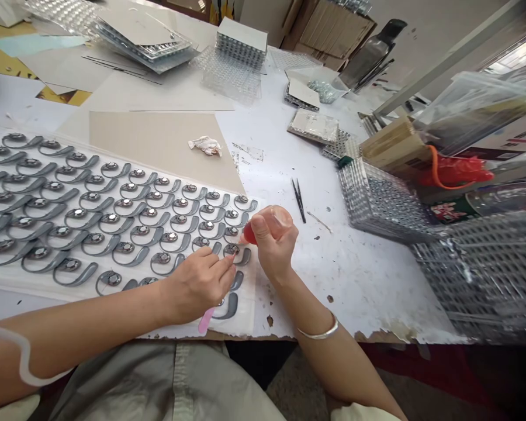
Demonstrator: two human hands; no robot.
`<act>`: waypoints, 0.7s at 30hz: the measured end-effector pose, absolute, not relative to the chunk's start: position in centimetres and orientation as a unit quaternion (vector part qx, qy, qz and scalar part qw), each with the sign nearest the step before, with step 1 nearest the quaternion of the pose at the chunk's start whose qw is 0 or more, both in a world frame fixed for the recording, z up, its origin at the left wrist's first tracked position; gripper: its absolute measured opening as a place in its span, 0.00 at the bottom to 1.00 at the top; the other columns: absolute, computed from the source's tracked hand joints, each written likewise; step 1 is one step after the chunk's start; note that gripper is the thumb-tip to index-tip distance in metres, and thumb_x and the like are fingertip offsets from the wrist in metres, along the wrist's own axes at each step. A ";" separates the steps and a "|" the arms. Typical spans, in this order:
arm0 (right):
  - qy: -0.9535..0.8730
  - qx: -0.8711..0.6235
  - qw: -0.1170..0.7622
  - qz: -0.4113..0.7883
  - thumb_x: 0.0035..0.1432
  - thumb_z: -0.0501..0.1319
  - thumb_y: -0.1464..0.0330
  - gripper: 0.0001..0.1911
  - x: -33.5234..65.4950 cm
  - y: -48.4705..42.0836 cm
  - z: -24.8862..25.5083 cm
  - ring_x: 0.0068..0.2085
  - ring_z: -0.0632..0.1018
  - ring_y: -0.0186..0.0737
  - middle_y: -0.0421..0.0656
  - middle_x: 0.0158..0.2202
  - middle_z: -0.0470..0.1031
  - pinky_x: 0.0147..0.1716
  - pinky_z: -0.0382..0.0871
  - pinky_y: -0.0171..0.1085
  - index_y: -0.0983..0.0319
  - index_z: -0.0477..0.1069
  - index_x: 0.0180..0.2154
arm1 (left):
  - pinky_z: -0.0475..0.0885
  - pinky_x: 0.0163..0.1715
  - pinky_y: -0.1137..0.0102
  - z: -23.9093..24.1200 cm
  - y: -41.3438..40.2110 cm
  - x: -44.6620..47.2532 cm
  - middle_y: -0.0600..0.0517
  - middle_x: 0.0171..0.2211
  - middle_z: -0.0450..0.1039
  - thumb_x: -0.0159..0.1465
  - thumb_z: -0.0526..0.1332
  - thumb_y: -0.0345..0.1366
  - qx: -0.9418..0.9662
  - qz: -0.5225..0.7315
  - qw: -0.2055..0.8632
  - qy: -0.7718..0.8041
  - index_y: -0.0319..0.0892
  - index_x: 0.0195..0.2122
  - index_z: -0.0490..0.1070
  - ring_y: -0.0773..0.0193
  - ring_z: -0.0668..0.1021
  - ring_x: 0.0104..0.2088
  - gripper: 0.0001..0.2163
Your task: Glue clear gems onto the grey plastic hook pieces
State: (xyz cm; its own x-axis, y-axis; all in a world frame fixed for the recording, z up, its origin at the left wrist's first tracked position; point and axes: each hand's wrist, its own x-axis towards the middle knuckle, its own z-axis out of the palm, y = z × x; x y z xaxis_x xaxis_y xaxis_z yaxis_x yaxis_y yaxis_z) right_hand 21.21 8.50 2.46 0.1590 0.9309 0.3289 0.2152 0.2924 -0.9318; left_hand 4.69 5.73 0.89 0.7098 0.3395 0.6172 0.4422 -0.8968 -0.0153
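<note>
My left hand (208,278) is pinched closed over the right end of a white sheet (249,316). From under its palm pokes the flat pink end of a slim tool (206,321); its tip is hard to make out. Rows of grey curved pieces (161,259), each with a round, jewelled top, cover the sheet. One such piece (244,257) lies right at my left fingertips. Just beyond, my right hand (274,245) is wrapped around a rounded, see-through reddish squeeze bottle (279,217), tilted toward that piece. Much of the bottle is hidden by my fingers.
Black tweezers (298,200) and a cotton swab (319,221) lie right of my right hand. A crumpled white tissue (205,145) rests on beige card (158,131). Stacked gem trays (381,199) line the right side; more packs (241,44) stand at the back.
</note>
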 end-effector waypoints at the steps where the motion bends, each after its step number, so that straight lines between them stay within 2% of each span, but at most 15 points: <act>1: -0.570 -0.505 0.569 0.309 0.58 0.62 0.56 0.20 21.2 8.5 2.4 0.20 0.70 0.32 0.37 0.17 0.66 0.23 0.66 0.36 0.61 0.61 0.22 | 0.66 0.23 0.67 0.9 5.7 4.7 0.44 0.30 0.76 0.64 0.55 0.22 -0.921 -0.317 0.081 -0.212 0.34 0.32 0.70 0.64 0.73 0.24 0.06; 21: -0.553 -0.499 0.588 0.315 0.58 0.62 0.56 0.20 21.2 8.4 2.5 0.18 0.70 0.32 0.36 0.18 0.64 0.18 0.66 0.35 0.61 0.61 0.22 | 0.66 0.23 0.68 1.4 5.8 4.6 0.45 0.28 0.76 0.64 0.56 0.22 -0.922 -0.319 0.064 -0.207 0.33 0.33 0.70 0.63 0.74 0.25 0.06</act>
State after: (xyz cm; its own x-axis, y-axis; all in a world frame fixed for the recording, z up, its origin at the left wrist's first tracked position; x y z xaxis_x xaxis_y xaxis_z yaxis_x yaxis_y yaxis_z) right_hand 21.24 8.38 2.51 0.1894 0.9228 0.3354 0.1815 0.3028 -0.9356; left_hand 4.60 5.85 1.37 0.7102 0.3418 0.6154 0.4237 -0.9057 0.0141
